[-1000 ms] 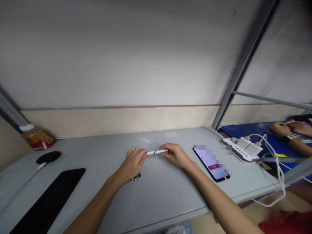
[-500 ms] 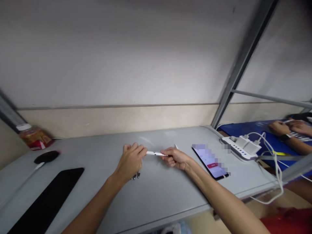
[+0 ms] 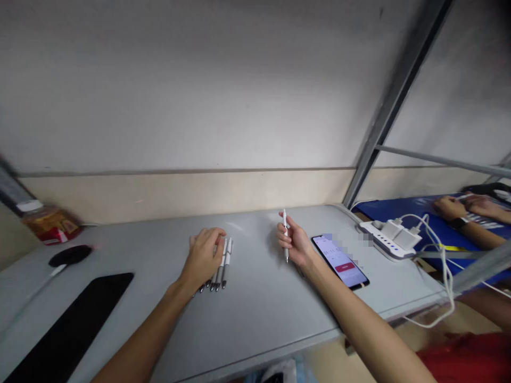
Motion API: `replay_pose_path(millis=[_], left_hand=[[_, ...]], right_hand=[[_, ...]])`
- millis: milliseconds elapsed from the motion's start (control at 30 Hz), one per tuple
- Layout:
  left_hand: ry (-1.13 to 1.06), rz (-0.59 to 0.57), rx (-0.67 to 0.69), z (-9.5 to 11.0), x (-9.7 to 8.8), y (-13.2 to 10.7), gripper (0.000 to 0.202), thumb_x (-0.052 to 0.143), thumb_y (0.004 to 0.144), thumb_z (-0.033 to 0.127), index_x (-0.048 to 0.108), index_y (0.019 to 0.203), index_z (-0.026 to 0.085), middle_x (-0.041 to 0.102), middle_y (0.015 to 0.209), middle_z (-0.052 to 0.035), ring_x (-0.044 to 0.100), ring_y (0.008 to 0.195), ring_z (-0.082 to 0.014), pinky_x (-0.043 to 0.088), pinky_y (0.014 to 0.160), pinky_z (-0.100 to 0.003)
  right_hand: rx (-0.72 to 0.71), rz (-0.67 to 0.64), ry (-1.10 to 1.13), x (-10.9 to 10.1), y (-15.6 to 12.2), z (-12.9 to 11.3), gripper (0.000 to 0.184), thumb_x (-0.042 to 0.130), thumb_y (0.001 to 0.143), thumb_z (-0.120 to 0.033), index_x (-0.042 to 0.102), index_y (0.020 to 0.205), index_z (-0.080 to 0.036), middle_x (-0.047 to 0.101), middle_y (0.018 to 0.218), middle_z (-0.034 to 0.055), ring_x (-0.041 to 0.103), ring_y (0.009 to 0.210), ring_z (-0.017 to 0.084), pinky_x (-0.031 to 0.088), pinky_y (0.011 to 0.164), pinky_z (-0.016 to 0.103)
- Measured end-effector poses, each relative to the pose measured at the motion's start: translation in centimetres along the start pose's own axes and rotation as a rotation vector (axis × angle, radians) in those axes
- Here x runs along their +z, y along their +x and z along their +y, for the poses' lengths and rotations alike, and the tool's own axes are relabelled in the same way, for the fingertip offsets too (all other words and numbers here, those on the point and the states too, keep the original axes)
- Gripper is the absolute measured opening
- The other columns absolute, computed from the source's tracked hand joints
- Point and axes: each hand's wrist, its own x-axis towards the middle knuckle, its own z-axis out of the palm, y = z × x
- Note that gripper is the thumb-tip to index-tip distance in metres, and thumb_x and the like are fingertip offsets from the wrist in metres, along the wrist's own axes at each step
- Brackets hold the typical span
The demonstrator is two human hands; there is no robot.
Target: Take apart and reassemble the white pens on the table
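Observation:
A white pen (image 3: 286,232) stands nearly upright in my right hand (image 3: 299,247), its tip pointing down, with the fingers closed round its barrel. Under that wrist shows a small dark tip, mostly hidden. My left hand (image 3: 204,254) rests over a row of white pens with grey grips (image 3: 227,260). Its fingers are loosely curved and hold nothing that I can see. Several pen tips stick out below the hand towards me, while the palm covers the rest of the row.
Right of my right hand lies a lit phone (image 3: 341,263), with a white power strip (image 3: 387,242) and cables beyond. On the left are a black slab (image 3: 75,324), a black oval object (image 3: 71,256) and a jar (image 3: 50,223). Another person's hands (image 3: 451,207) are at the blue surface.
My hands have moved apart. The left let go of the white pen and came down over the row; the right turned the pen from level to upright.

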Motion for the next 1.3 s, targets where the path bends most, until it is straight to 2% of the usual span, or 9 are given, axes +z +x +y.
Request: replay_pose_path(millis=[67,133,233,433,600,733,1000,1200,1300], left_hand=[[-0.046,0.031,-0.048,-0.6,0.1,0.2,0.015,0.042,0.088,0.022,0.055,0.096,0.019,0.059,0.08,-0.0021,0.055,0.082,-0.0193,0.038,0.079,-0.034],[-0.105,0.063,-0.089,-1.0,0.1,0.3,0.015,0.044,0.086,0.022,0.054,0.097,0.019,0.058,0.077,-0.0012,0.055,0.079,-0.0183,0.04,0.074,-0.031],[-0.17,0.085,-0.149,-1.1,0.0,0.5,0.015,0.046,0.083,0.024,0.054,0.095,0.02,0.058,0.078,-0.001,0.055,0.077,-0.0174,0.042,0.069,-0.028],[-0.29,0.075,-0.279,-2.2,-0.3,0.7,0.017,0.047,0.082,0.028,0.055,0.094,0.02,0.06,0.079,-0.0007,0.055,0.072,-0.0156,0.043,0.066,-0.026],[-0.444,0.153,-0.39,-4.3,-1.0,1.3,0.016,0.048,0.077,0.03,0.056,0.088,0.02,0.059,0.08,-0.0004,0.055,0.075,-0.0161,0.043,0.07,-0.027],[-0.497,0.145,-0.438,-5.3,-0.9,1.5,0.016,0.05,0.074,0.03,0.057,0.084,0.02,0.059,0.08,-0.0005,0.056,0.078,-0.0171,0.042,0.074,-0.028],[-0.446,0.023,-0.385,-3.3,0.0,0.8,0.018,0.048,0.077,0.029,0.057,0.089,0.019,0.058,0.08,-0.0009,0.054,0.073,-0.0155,0.043,0.067,-0.027],[-0.494,-0.028,-0.311,-3.4,0.5,0.8,0.018,0.05,0.073,0.025,0.054,0.089,0.019,0.055,0.077,0.0,0.052,0.068,-0.0134,0.042,0.064,-0.025],[-0.497,-0.046,-0.298,-3.4,0.4,0.8,0.017,0.052,0.074,0.028,0.054,0.087,0.019,0.057,0.079,-0.0008,0.052,0.069,-0.0137,0.042,0.064,-0.025]], right_hand=[[-0.033,-0.041,-0.007,-0.1,-0.1,-0.2,0.023,0.056,0.088,-0.026,0.049,0.11,-0.031,0.038,0.059,-0.0084,0.023,0.039,0.005,0.012,0.034,0.013],[-0.05,-0.066,-0.014,-0.1,-0.3,-0.3,0.026,0.057,0.088,-0.026,0.047,0.111,-0.034,0.036,0.058,-0.0088,0.022,0.039,0.005,0.011,0.035,0.013],[-0.053,-0.075,-0.017,-0.1,-0.3,-0.3,0.023,0.058,0.087,-0.027,0.048,0.107,-0.033,0.032,0.057,-0.009,0.019,0.038,0.004,0.009,0.035,0.014],[-0.072,-0.061,-0.055,-0.4,-0.1,-0.3,0.029,0.058,0.088,-0.029,0.048,0.114,-0.035,0.034,0.059,-0.0087,0.02,0.039,0.004,0.01,0.035,0.014],[-0.081,-0.072,-0.069,-0.3,-0.1,-0.3,0.031,0.058,0.088,-0.028,0.047,0.116,-0.036,0.035,0.06,-0.0083,0.021,0.04,0.004,0.01,0.035,0.015],[-0.082,-0.061,-0.079,-0.3,-0.1,-0.5,0.027,0.058,0.087,-0.028,0.049,0.112,-0.034,0.034,0.058,-0.0085,0.02,0.039,0.005,0.009,0.035,0.015],[-0.1,-0.016,-0.121,-1.0,0.2,-1.0,0.028,0.057,0.087,-0.029,0.049,0.113,-0.034,0.033,0.058,-0.0086,0.02,0.039,0.005,0.011,0.035,0.014],[-0.109,-0.006,-0.119,-1.2,0.1,-1.8,0.04,0.058,0.087,-0.028,0.045,0.124,-0.038,0.037,0.06,-0.0082,0.022,0.04,0.005,0.014,0.035,0.014],[-0.119,-0.003,-0.1,-1.4,0.2,-2.0,0.04,0.058,0.087,-0.028,0.045,0.123,-0.038,0.035,0.059,-0.0084,0.022,0.04,0.005,0.014,0.035,0.014]])
